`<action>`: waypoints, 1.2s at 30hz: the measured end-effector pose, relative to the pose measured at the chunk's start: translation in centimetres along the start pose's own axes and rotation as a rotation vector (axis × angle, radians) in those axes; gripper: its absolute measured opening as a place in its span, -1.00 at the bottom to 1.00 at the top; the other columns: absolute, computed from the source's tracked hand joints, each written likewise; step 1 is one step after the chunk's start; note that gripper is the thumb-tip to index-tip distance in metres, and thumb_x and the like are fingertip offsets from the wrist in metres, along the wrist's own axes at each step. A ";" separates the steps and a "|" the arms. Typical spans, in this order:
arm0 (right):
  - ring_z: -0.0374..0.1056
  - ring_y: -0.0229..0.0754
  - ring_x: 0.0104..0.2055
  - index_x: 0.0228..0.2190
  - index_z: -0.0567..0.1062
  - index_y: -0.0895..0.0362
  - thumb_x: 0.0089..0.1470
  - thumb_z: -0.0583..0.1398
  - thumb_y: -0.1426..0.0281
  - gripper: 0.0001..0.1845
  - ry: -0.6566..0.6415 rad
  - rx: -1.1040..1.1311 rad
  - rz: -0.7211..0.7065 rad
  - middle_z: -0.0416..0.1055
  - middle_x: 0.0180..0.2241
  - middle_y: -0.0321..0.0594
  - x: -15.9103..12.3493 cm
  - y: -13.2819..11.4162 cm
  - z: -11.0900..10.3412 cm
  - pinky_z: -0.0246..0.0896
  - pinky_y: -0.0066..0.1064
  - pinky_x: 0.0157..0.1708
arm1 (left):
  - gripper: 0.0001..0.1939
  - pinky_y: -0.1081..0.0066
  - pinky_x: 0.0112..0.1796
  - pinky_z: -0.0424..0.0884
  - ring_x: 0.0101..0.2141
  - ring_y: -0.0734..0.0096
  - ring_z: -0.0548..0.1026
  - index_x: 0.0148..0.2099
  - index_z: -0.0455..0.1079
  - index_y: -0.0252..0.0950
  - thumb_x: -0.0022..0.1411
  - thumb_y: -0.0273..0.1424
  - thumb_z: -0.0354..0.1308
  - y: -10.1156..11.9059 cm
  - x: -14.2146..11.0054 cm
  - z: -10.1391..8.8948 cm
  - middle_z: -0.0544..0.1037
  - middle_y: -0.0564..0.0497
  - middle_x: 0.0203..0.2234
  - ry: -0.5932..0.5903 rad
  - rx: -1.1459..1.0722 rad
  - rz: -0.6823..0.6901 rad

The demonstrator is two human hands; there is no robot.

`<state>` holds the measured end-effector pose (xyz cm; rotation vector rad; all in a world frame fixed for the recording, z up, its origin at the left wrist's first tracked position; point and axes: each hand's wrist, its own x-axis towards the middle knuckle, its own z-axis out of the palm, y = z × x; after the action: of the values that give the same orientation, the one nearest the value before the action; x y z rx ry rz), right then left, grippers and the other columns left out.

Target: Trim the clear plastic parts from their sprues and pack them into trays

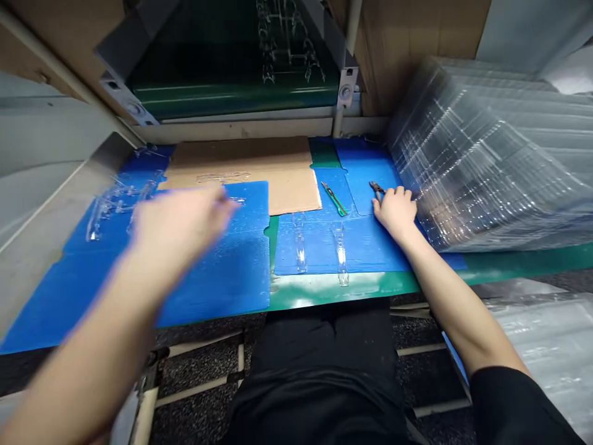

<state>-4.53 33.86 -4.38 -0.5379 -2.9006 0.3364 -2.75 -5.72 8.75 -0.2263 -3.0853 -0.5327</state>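
My left hand [180,216] is smeared by motion above the blue sheet on the left; its fingers cannot be made out, nor whether anything is in them. Just past its fingertips a small clear plastic part [238,201] shows on the sheet. My right hand [397,211] is closed over the handles of side cutters [376,186], whose dark jaws point away and left on the blue mat. A green utility knife [334,199] lies left of the cutters. Nearer to me, two slim clear plastic pieces [300,244] [341,256] lie side by side.
Several clear plastic mouldings [115,201] lie at the left. Flat cardboard [290,179] carries more clear parts. Behind it, a green conveyor belt [222,93] bears a clear sprue [290,40]. A tall stack of clear plastic trays [491,161] borders my right hand.
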 end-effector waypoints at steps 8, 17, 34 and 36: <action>0.23 0.35 0.30 0.09 0.45 0.32 0.41 0.24 0.15 -0.52 -0.144 0.145 -0.231 0.38 0.23 0.41 0.9 -9.4 2.4 0.19 0.10 0.24 | -0.74 0.14 -0.04 0.51 -0.01 -0.14 0.68 -0.04 0.55 -0.33 0.48 -0.21 0.25 14.0 -2.2 16.2 0.69 -0.36 -0.12 -0.278 -0.154 0.036; 0.27 -0.25 -0.46 0.05 0.26 0.02 0.60 -0.11 0.20 -0.76 -0.205 0.728 -0.128 0.37 -0.25 -0.24 -7.0 -6.0 -3.3 0.31 -0.35 -0.38 | -0.58 0.49 -0.62 0.32 -0.67 0.46 0.47 -0.29 0.38 -0.24 0.41 -0.02 0.31 8.7 -2.3 14.8 0.56 0.06 -0.57 -0.314 -1.055 -0.004; -0.23 -0.45 -0.64 -0.25 0.55 0.13 0.41 0.34 0.20 -0.74 -0.713 1.754 0.158 -0.05 -0.63 -0.59 -23.1 -7.5 -4.1 -0.17 -0.57 -0.66 | -0.55 0.57 -0.69 0.33 -0.73 0.59 0.40 -0.38 0.37 -0.27 0.28 -0.11 0.49 6.6 -6.3 11.0 0.52 0.13 -0.61 -0.231 -1.496 -0.043; -0.20 -0.45 -0.64 -0.25 0.54 0.13 0.42 0.32 0.21 -0.74 -0.716 1.745 0.138 -0.03 -0.63 -0.58 -23.4 -7.6 -3.9 -0.16 -0.57 -0.65 | -0.54 0.58 -0.68 0.32 -0.72 0.60 0.40 -0.39 0.36 -0.27 0.29 -0.11 0.48 6.5 -6.3 11.1 0.50 0.14 -0.61 -0.229 -1.518 -0.044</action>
<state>15.26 19.06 -1.67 -0.2189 -1.7058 2.9123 4.67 3.14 0.29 -0.1775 -2.0669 -2.7570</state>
